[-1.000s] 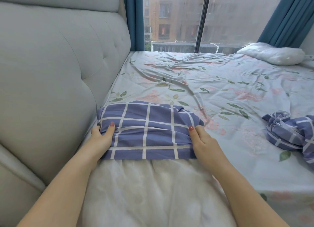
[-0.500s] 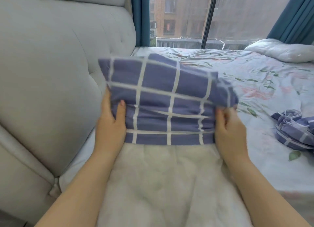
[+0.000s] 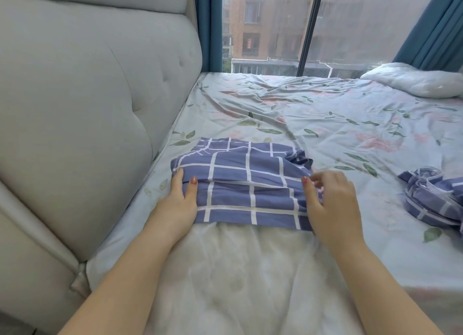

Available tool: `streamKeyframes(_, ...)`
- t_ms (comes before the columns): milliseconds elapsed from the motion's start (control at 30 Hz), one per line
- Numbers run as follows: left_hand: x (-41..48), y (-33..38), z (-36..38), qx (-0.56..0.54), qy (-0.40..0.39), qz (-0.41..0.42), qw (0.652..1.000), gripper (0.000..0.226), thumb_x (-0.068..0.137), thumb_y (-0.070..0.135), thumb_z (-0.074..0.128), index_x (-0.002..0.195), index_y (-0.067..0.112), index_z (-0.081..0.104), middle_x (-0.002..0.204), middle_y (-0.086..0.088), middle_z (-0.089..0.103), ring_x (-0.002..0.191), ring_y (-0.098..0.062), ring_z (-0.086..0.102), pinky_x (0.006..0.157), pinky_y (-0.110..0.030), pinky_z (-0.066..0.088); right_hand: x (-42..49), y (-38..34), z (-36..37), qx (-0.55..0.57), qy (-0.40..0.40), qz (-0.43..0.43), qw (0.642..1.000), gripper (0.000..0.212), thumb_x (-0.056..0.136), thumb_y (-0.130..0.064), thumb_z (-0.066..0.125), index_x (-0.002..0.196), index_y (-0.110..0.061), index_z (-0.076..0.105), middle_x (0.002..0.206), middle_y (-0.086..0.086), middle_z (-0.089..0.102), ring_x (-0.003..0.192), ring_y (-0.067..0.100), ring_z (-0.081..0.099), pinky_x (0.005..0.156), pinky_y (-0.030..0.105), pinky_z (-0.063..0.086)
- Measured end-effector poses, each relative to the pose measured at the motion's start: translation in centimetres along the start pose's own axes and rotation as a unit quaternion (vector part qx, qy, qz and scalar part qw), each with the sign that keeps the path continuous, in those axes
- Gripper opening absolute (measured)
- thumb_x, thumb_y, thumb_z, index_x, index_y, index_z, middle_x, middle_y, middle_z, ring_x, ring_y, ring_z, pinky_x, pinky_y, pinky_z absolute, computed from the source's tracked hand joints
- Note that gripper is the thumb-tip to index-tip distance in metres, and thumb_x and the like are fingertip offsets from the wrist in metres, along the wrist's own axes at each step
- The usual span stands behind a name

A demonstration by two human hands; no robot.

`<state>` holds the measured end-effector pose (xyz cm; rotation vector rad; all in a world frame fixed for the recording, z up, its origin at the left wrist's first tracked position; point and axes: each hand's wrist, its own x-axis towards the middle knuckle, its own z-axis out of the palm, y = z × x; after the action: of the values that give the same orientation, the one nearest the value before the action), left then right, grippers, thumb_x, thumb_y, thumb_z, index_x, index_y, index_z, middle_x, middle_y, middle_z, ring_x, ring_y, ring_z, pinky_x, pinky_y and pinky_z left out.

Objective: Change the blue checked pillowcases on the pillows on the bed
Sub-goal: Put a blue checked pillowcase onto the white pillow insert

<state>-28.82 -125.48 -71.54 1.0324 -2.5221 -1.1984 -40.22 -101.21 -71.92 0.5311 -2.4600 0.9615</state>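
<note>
Bed (image 3: pixel 325 114): 2 hands (image 3: pixel 179 204) (image 3: pixel 333 206) grip pillowcase (image 3: pixel 250 181).

headboard (image 3: pixel 87 104) blocks left, sheet (image 3: pixel 325 124) open right

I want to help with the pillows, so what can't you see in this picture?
Head view:
White pillow: far end hidden inside the blue checked pillowcase, near end cut off by the bottom edge.
Second checked pillowcase: cut off by the right edge.
Right hand: fingers blurred, so its grip is unclear.
Left hand: fingers partly hidden under the pillowcase.
</note>
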Motion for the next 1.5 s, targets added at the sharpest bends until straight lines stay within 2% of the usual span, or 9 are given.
streamKeyframes(133,-0.3,-0.6,0.2,0.065,0.059,0.014,0.996,0.03,0.101,0.055,0.023,0.115,0.036,0.041,0.115,-0.01,0.046,0.113,-0.035,0.044,0.095,-0.041,0.038,-0.8,-1.6,1.3,0.04,-0.108,-0.088,0.989,0.034,0.099,-0.041,0.035,0.092,-0.02,0.061,0.092,-0.008,0.06,0.091,0.016,0.051,0.082,0.036,0.043)
streamKeyframes(300,0.9,-0.4,-0.1,0.079,0.167,0.175,0.967,0.015,0.101,0.029,0.049,0.098,0.024,0.063,0.13,0.001,0.045,0.123,-0.029,0.035,0.094,-0.033,0.031,-1.1,-2.7,2.6,-0.006,-0.159,-0.08,0.984,0.044,0.099,-0.048,0.017,0.081,-0.015,0.04,0.067,-0.002,0.052,0.071,0.031,0.055,0.065,0.041,0.041)
streamKeyframes(433,1.7,-0.6,0.0,0.041,0.07,0.265,0.961,0.024,0.094,0.027,0.063,0.117,0.034,0.066,0.126,0.015,0.057,0.12,-0.018,0.043,0.099,-0.027,0.033,-1.1,-3.3,2.7,0.012,-0.172,-0.043,0.984,0.037,0.101,-0.043,0.025,0.075,-0.017,0.032,0.06,0.003,0.05,0.066,0.032,0.052,0.059,0.041,0.041)
streamKeyframes(667,2.7,-0.7,-0.7,0.015,0.077,0.264,0.961,0.014,0.083,0.024,0.077,0.077,0.036,0.075,0.109,0.017,0.067,0.108,-0.017,0.059,0.095,-0.044,0.046,-1.5,-4.2,1.4,0.105,-0.127,-0.053,0.985,0.049,0.098,-0.046,0.033,0.065,-0.009,0.036,0.054,0.003,0.041,0.058,0.026,0.043,0.057,0.043,0.036)
streamKeyframes(867,2.2,-0.6,-1.3,-0.008,0.003,0.298,0.954,0.036,0.078,0.034,0.08,0.114,0.037,0.072,0.124,0.022,0.062,0.12,-0.003,0.052,0.105,-0.013,0.032,-0.9,-4.4,-0.4,0.207,-0.289,0.0,0.935,0.051,0.102,-0.035,0.045,0.061,-0.01,0.029,0.056,0.002,0.026,0.054,0.012,0.025,0.054,0.025,0.023)
streamKeyframes(1000,2.2,-0.4,-1.1,0.01,0.014,0.315,0.949,0.014,0.08,0.026,0.08,0.091,0.035,0.079,0.12,0.023,0.064,0.116,-0.004,0.051,0.103,-0.015,0.034,-0.5,-4.1,-1.4,0.206,-0.418,0.067,0.882,0.05,0.101,-0.038,0.047,0.058,-0.018,0.03,0.059,-0.001,0.024,0.054,0.01,0.023,0.053,0.021,0.022)
streamKeyframes(1200,1.5,0.2,-2.0,-0.003,0.014,0.285,0.958,0.013,0.088,0.02,0.072,0.081,0.029,0.078,0.079,0.018,0.071,0.083,0.001,0.062,0.074,-0.008,0.042,-1.0,-2.5,0.3,0.132,-0.174,0.0,0.976,0.014,0.083,-0.038,0.074,0.087,-0.028,0.064,0.066,-0.006,0.059,0.059,0.007,0.05,0.061,0.023,0.043)
streamKeyframes(1300,0.6,0.4,-2.4,0.017,0.013,0.265,0.964,0.015,0.091,0.028,0.067,0.077,0.027,0.073,0.07,0.016,0.068,0.074,-0.004,0.06,0.071,-0.018,0.048,-0.9,-1.7,0.8,0.087,-0.18,-0.048,0.979,0.032,0.075,-0.041,0.079,0.105,-0.032,0.071,0.088,-0.013,0.054,0.083,0.008,0.054,0.074,0.022,0.045)
streamKeyframes(1500,-0.2,0.8,-1.7,0.036,-0.021,0.265,0.963,0.026,0.094,0.038,0.06,0.079,0.019,0.069,0.068,-0.001,0.064,0.068,-0.017,0.056,0.072,-0.035,0.048,-0.7,-2.0,2.1,0.058,-0.107,-0.099,0.988,0.014,0.084,-0.016,0.075,0.073,-0.016,0.067,0.082,-0.01,0.056,0.082,0.022,0.053,0.072,0.028,0.045)
